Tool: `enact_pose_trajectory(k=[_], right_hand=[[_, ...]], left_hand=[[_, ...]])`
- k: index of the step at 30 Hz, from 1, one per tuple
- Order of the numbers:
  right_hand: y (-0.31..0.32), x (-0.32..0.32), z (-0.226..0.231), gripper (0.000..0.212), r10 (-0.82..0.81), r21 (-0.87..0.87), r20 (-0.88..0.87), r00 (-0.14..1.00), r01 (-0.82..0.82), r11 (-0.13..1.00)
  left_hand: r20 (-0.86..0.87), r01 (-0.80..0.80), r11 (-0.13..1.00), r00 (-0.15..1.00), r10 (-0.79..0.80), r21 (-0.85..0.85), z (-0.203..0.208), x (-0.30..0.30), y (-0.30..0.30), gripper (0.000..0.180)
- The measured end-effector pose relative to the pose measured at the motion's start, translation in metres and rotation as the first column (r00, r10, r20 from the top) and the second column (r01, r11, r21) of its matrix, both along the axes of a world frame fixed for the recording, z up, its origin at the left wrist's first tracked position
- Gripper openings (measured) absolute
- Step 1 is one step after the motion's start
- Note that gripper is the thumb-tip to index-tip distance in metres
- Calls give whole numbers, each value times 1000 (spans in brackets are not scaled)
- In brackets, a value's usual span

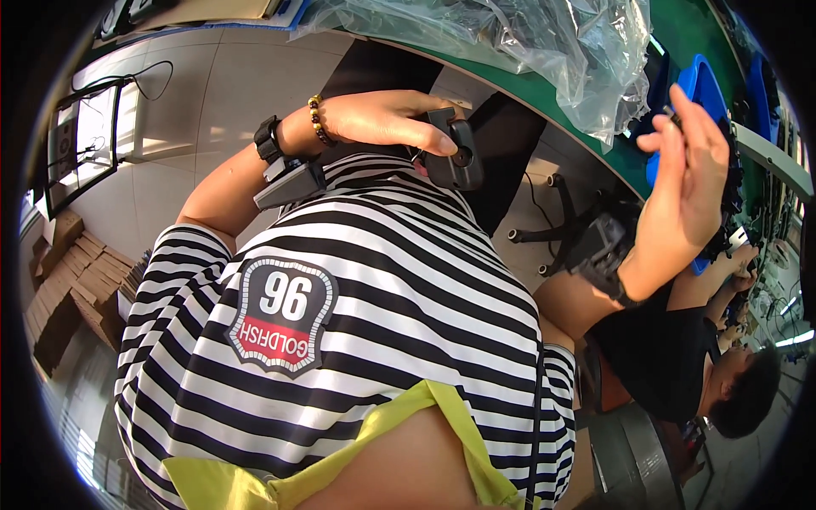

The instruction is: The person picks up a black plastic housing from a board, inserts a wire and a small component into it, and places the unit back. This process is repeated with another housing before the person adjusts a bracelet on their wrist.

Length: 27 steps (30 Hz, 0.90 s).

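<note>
- One black device [466,161] sits in the left hand [374,117], clasped between thumb and fingers in front of the torso; this hold likely steadies the housing and leaves its round recess exposed.
- Right hand [684,191], raised beside the blue bin [702,81], appears to pinch a small dark part [671,114], presumably for fine control.
- Clear plastic [586,68] covers some green tabletop [684,34].

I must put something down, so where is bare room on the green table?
The green table looks bare between the plastic bag and blue bin, plus a strip along part of its near edge. The bag crowds the middle.
</note>
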State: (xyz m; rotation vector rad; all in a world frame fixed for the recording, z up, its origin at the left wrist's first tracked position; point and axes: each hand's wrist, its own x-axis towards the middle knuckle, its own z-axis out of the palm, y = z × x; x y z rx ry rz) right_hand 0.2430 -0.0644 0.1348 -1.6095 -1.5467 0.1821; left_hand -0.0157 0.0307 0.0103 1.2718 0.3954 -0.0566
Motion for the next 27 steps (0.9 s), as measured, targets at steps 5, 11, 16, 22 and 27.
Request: enact_pose_trajectory(k=[5,11,16,22,27], right_hand=[[-47,-23,-23,26,148,-322,-288,946,-241,916],[-67,-34,-73,20,241,-348,-501,831,-449,823],[-71,-37,-80,21,305,-326,-460,834,-478,816],[-71,-49,-85,23,313,-294,-390,866,-440,849],[-76,-52,-88,18,303,-297,-245,921,-369,881]], left_hand=[[-112,105,994,988,-108,-31,-3,12,-12,49],[-205,172,985,963,-172,-21,0,29,-20,43],[-221,155,988,963,-156,-19,1,30,-22,43],[-211,152,988,966,-148,3,4,22,-19,49],[-243,169,986,956,-164,0,3,24,-21,41]])
